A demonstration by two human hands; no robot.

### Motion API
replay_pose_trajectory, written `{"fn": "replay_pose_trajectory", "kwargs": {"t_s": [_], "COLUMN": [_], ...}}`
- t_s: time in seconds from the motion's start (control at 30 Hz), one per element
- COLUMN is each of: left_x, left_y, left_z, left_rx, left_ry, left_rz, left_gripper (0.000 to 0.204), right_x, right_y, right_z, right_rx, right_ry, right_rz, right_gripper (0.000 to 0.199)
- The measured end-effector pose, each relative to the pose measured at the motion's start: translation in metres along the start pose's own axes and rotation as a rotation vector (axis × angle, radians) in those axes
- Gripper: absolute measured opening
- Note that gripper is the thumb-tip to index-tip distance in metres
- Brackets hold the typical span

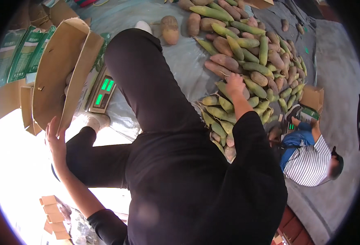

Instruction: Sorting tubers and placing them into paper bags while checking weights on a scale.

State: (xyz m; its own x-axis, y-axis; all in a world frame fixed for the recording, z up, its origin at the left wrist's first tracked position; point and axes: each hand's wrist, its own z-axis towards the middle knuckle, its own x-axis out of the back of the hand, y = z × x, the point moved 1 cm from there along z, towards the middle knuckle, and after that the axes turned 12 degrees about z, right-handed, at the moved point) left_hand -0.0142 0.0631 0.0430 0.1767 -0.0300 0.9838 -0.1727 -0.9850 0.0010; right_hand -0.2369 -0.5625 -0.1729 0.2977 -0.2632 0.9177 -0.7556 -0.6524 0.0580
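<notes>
My right hand (235, 85) is down on a large pile of root vegetables, its fingers curled at the end of a reddish-brown root (217, 69). Around it lie long green radishes (255, 87) and more reddish-brown roots. On the other side, my left hand (55, 143) has its fingers stretched out by the lower edge of an open cardboard box (59, 61). Whether those fingertips touch the cardboard is hard to make out. The box leans on a scale (102, 94) with lit green digits. A few brownish roots (68, 77) show partly inside it.
Green-printed cartons (18, 53) stand at the far left. Two roots (170, 29) lie apart beyond my knee, on plastic sheeting (180, 61). At right, another person (308, 159) in a striped top sits near a second box (312, 98). Folded cardboard (54, 216) lies lower left.
</notes>
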Motion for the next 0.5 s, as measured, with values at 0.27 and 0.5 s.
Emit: {"fn": "replay_pose_trajectory", "kwargs": {"t_s": [0.27, 0.5], "left_x": [-0.030, -0.022], "left_y": [0.002, 0.023], "left_z": [-0.003, 0.002], "left_rx": [0.025, 0.127], "left_ry": [0.049, 0.019], "left_rz": [0.023, 0.112], "left_gripper": [0.035, 0.030], "right_x": [0.012, -0.016], "right_y": [0.033, 0.014], "right_z": [0.001, 0.010], "right_rx": [-0.128, 0.098], "right_ry": [-0.308, -0.250], "right_rz": [-0.096, -0.316], "right_gripper": [0.074, 0.057]}}
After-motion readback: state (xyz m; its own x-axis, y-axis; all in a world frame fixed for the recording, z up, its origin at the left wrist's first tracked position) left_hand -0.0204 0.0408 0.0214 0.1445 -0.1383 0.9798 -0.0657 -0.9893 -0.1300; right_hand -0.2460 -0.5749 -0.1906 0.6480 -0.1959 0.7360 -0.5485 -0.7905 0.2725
